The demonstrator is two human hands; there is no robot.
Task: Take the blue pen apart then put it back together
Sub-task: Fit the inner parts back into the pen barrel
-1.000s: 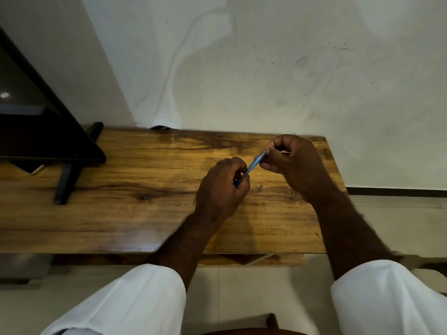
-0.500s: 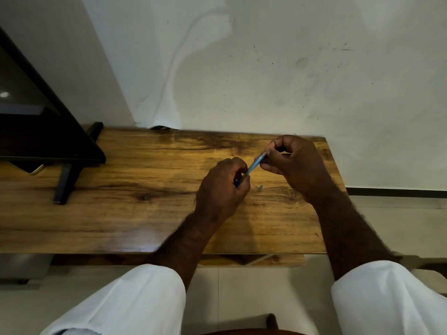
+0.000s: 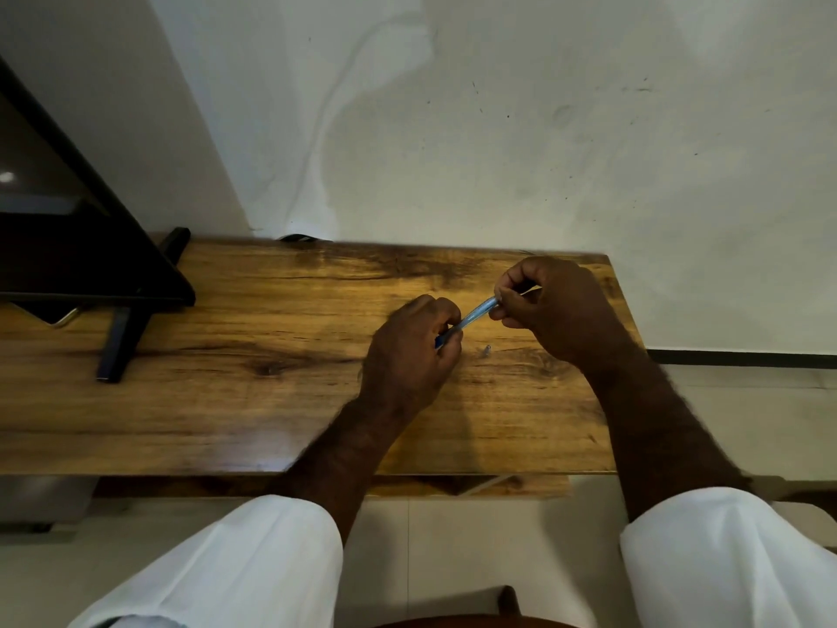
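Note:
The blue pen (image 3: pixel 473 315) is held slanted just above the wooden table (image 3: pixel 226 401), its translucent blue barrel showing between my two hands. My left hand (image 3: pixel 407 355) grips the pen's lower end with curled fingers. My right hand (image 3: pixel 557 305) pinches the upper end between thumb and fingertips; a thin pale piece (image 3: pixel 530 291) shows inside that hand. A tiny pen part (image 3: pixel 486 350) lies on the table just below the pen. Both ends of the pen are hidden by my fingers.
A black monitor (image 3: pixel 81 265) on a dark stand (image 3: pixel 122 342) fills the table's left end. The white wall runs right behind the table. The table's right edge is close to my right wrist. A chair edge shows at the bottom.
My right hand has drawn slightly to the right, and a little more of the blue barrel shows between my hands. My left hand has stayed put.

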